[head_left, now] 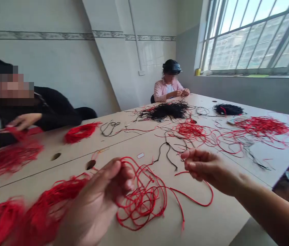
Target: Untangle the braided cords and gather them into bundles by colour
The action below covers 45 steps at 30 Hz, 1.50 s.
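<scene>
My left hand is closed, with thumb and forefinger pinching a red cord that curves out from the fingertips. Below and beside it lies a loose tangle of red cords on the table. My right hand hovers over the table to the right, fingertips pressed together. Whether something thin sits between those fingertips, I cannot make out. One red cord runs along the table beneath it and loops behind the wrist. Just beyond the tangle are thin black cords.
The pale table has round holes. Red bundles lie at near left, with a red coil farther back. Black cords and red heaps cover the far side. Two people sit opposite, one handling red cords at left.
</scene>
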Available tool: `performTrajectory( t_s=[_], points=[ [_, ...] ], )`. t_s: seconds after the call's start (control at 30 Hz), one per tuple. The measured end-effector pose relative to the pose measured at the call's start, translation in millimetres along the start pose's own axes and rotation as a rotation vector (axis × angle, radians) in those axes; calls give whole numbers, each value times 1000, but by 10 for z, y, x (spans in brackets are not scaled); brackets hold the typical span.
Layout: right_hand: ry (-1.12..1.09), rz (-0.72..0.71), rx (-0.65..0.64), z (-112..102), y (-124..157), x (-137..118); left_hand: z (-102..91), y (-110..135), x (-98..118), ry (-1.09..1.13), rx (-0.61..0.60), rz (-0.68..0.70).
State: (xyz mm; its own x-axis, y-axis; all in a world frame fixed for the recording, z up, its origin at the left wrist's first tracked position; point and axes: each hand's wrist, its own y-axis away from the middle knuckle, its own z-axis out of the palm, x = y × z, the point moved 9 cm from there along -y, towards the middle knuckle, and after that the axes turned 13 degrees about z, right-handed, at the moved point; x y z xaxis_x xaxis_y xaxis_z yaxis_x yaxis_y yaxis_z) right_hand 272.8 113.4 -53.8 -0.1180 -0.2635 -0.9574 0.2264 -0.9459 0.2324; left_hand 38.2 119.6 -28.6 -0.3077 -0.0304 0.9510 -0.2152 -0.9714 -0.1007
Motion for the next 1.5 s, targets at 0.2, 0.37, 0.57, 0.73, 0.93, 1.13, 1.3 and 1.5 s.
performTrajectory(
  t_s=[0.2,0.37,0.57,0.73,0.93,1.13,1.3,1.5],
  points=[
    [184,-460,-19,783,168,-320,335,107,11,152,-88,23],
    [317,-373,-159,1101,122,-428,326,163,119,70,-177,136],
    [69,-131,-326,1072,-11,-276,324,204,156,41,-226,123],
    [-20,-58,-393,971,-24,-265,356,209,153,108,-242,84],
    [163,-96,-333,948,18,-288,404,225,66,37,-290,52],
    [372,-308,-156,899,68,-469,342,232,9,-120,-300,39],
    [396,-771,305,710,508,-757,235,110,35,39,-122,77],
    [402,-680,75,1026,393,-460,296,57,8,148,-127,71]
  ],
)
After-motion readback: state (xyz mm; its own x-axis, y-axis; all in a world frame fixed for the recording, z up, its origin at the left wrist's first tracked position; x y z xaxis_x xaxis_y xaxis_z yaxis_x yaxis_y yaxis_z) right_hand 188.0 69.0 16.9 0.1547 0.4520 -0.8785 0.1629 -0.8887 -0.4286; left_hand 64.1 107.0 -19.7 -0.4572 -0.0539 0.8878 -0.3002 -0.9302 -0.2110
